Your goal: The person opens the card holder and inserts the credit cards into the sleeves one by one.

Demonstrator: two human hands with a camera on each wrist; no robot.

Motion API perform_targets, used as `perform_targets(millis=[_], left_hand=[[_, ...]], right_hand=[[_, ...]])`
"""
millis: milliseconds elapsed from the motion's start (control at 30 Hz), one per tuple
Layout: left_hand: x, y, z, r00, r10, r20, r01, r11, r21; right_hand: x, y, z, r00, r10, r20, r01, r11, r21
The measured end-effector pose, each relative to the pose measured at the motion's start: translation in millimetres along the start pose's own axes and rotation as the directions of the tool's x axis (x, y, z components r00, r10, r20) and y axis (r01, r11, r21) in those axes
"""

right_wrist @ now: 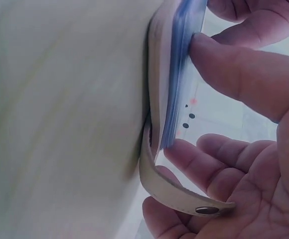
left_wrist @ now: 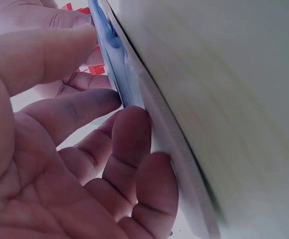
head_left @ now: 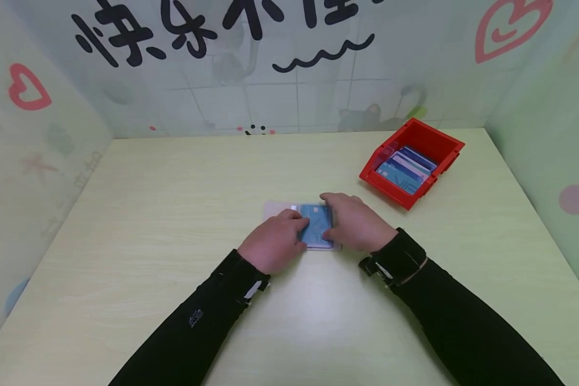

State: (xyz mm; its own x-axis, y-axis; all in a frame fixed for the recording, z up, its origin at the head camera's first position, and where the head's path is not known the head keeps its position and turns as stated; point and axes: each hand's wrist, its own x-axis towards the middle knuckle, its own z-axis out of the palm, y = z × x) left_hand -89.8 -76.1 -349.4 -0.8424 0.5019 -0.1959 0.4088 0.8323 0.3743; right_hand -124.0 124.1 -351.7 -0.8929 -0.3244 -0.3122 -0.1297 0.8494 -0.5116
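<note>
A pale pink card holder (head_left: pixel 273 208) lies open on the table, its clear sleeves stacked on the right part. A blue card (head_left: pixel 317 219) shows on top of the stack. From the left, my left hand (head_left: pixel 276 239) holds the holder, thumb and forefinger at the blue card and the other fingers bent against the cover edge. My right hand (head_left: pixel 359 222) grips the right side, its thumb on the top sleeve and fingers at the stack's edge. A strap (right_wrist: pixel 167 191) with a metal snap (right_wrist: pixel 207 210) sticks out beside the right fingers.
A red plastic bin (head_left: pixel 385 187) with several cards (head_left: pixel 405 170) inside stands at the back right of the pale wooden table (head_left: pixel 183 182). Printed panels (head_left: pixel 289 102) rise along the back and both sides. A dark band (head_left: pixel 399 256) circles the right wrist.
</note>
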Motion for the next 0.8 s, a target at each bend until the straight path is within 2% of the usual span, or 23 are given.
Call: perform_targets(millis=[600, 800], left_hand=[[1.6, -1.3, -0.3, 1.0, -0.013, 0.011, 0.013, 1.0, -0.017], [1.8, -1.9, -0.2, 0.999, -0.035, 0.01, 0.035, 0.999, -0.027]], right_hand=[[0.9, -3.9, -3.1, 0.998, -0.039, -0.05, 0.037, 0.998, -0.047], [-1.8, -2.8, -4.7, 0.997, -0.056, -0.053, 0.056, 0.998, 0.008]])
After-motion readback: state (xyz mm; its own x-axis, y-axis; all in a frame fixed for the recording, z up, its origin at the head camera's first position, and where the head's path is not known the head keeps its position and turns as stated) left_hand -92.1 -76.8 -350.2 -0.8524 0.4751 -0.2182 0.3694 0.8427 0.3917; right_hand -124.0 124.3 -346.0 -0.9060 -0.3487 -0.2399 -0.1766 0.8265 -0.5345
